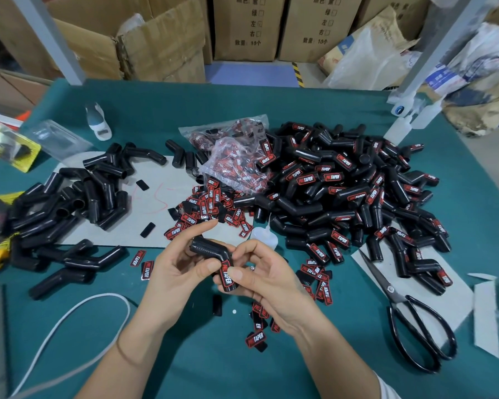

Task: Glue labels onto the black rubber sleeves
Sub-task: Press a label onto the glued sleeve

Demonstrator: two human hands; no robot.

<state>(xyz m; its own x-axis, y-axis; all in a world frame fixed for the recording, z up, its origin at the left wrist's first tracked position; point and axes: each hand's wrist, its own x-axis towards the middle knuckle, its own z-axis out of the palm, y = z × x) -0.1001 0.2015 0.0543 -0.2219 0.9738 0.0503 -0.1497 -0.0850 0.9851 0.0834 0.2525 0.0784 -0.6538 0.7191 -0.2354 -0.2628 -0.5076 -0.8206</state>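
Observation:
A bent black rubber sleeve (206, 248) is held above the green table between both hands. A red-and-black label (226, 275) lies on its lower leg. My left hand (175, 264) grips the sleeve from the left, thumb on the label's top, index finger pointing out. My right hand (261, 273) pinches the lower leg, thumb pressing the label. Unlabelled sleeves (69, 203) lie piled at the left. Labelled sleeves (346, 191) form a large heap at the right. Loose labels (211, 208) are scattered in the middle, and a small glue bottle (264, 234) lies behind my right hand.
Black scissors (409, 321) lie at the right on grey card. A clear bag of labels (236, 159) sits mid-table. A white strap (78, 321) curves at the lower left. Squeeze bottles (401, 126) stand far right; cardboard boxes (248, 27) line the back.

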